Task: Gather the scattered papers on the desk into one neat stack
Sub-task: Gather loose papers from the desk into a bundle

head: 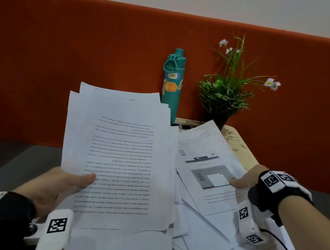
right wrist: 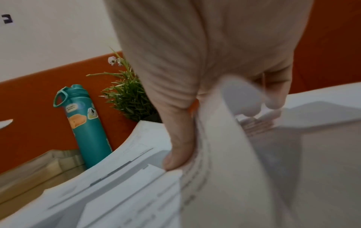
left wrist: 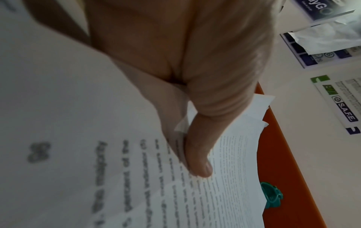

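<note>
Papers (head: 119, 156) before bottle (head: 172, 83), plant (head: 225, 95)

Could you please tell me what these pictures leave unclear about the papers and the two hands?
- Sheet count in the left hand's bundle: overlapping edges, head view.
- Left hand's fingers: behind the bundle.
- Right hand's grip under its sheet: blurred, right wrist view.
- Printed text: too small or blurred.
- Loose papers: cut off by the bottom edge.

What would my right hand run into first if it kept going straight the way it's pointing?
Most likely the raised sheaf of white printed papers that your left hand holds. Your right hand, pinching a white sheet with a grey screenshot, points leftward across the desk; depth is unclear.
</note>
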